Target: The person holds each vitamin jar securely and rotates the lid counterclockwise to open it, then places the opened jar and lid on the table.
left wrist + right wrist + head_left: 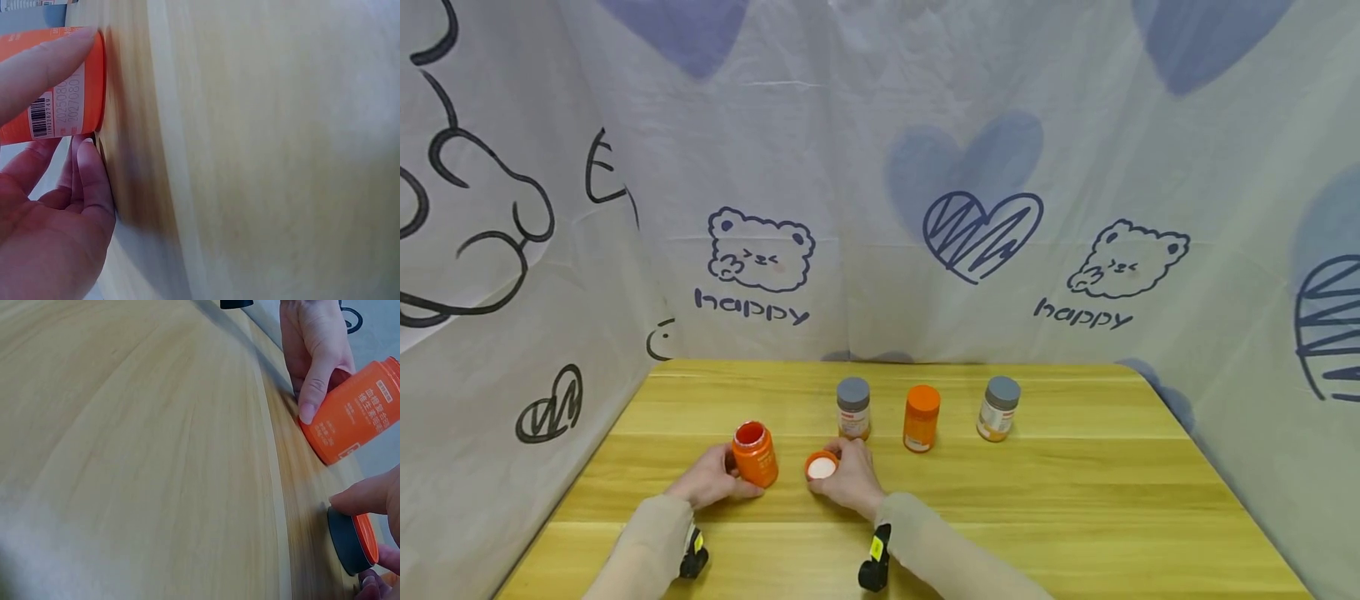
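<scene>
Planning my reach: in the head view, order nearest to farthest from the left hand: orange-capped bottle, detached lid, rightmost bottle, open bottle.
1. Open bottle: in the left hand.
2. Detached lid: rightward, in the right hand.
3. Orange-capped bottle: farther right and back.
4. Rightmost bottle: farthest right.

Left hand (710,480) gripping, right hand (853,478) pinching, sleeved forearms (951,546) extended

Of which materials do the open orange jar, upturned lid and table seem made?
Open orange jar: probably plastic, satin, from its smooth wall and soft sheen. Upturned lid: likely plastic, matte, with an even grey side. Table: satin wood or wood-look laminate; grain streaks show.
</scene>
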Available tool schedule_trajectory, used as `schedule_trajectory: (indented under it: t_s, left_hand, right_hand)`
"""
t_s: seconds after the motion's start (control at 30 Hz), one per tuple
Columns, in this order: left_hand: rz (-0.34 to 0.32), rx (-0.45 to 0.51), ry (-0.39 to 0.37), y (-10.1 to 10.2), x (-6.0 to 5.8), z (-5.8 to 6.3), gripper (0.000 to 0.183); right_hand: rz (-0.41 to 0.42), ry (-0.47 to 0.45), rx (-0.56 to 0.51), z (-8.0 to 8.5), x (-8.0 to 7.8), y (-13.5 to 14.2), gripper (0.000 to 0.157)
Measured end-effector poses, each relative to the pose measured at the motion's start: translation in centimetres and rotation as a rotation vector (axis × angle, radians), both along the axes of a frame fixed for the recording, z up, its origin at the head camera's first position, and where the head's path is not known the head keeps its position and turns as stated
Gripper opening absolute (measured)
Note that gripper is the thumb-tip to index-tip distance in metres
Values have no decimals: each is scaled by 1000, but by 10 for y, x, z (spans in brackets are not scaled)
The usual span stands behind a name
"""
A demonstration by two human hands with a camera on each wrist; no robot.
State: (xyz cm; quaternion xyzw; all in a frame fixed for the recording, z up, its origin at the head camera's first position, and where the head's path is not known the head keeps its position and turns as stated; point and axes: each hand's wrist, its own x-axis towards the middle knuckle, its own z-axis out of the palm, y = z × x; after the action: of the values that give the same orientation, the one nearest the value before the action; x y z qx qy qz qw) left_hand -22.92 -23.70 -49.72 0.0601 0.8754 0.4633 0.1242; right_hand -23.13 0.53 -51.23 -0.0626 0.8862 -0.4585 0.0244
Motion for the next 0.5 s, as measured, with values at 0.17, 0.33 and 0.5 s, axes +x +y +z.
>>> schedule_trajectory:
  t_s: [0.17,0.33,0.5]
  left_hand:
    - [-3,4,-5,0,0,1,68]
    - [-3,2,-15,0,0,1,69]
    - [-4,-4,-19,0,-1,0,69]
  right_hand:
    - [7,-14,12,2,0,4,50]
    - [19,-41,4,5,-1,7,50]
    - [25,-52,-1,5,-1,9,50]
